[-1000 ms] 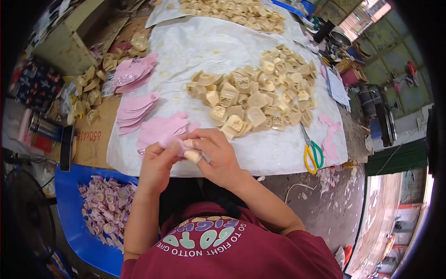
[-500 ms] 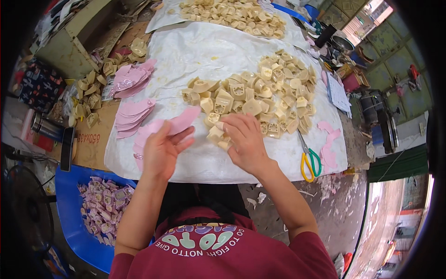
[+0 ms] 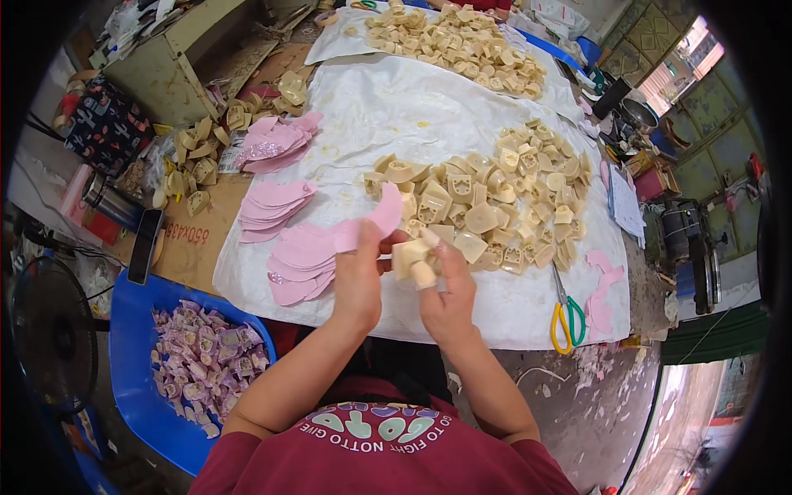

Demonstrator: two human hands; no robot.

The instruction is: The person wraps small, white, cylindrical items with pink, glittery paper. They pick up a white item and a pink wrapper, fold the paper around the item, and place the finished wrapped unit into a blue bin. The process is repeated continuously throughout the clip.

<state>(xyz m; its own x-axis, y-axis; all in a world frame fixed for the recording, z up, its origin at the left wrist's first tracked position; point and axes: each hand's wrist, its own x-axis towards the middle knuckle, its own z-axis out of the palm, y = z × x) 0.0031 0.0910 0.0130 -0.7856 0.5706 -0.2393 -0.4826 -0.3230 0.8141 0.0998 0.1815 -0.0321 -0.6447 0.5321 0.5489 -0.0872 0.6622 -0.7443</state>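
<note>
Near the front edge of the table, my two hands are close together. A curved pink piece of sheet material [image 3: 384,216] is pinched in my left hand [image 3: 358,276], its free end sticking up past the fingers. My right hand [image 3: 450,297] grips a cream plastic shoe heel [image 3: 407,257], with pale covers on its thumb and a fingertip. Left-hand fingertips come close to the heel; whether they touch it I cannot tell. Beyond them spreads a pile of similar cream heels [image 3: 483,218]. To the left lie fanned stacks of pink pieces [image 3: 301,256], some glittery.
Green-and-yellow-handled scissors [image 3: 568,323] lie at the right front beside pink scraps [image 3: 606,289]. A blue tub [image 3: 132,371] of pink-covered pieces stands lower left. A phone [image 3: 146,246] and a flask [image 3: 111,202] are at the left. More cream heels [image 3: 454,45] lie at the far end.
My right hand has come away from the pile's near edge with a heel, toward my left hand. The left hand keeps the pink piece, now beside the heel. The whole view has shifted.
</note>
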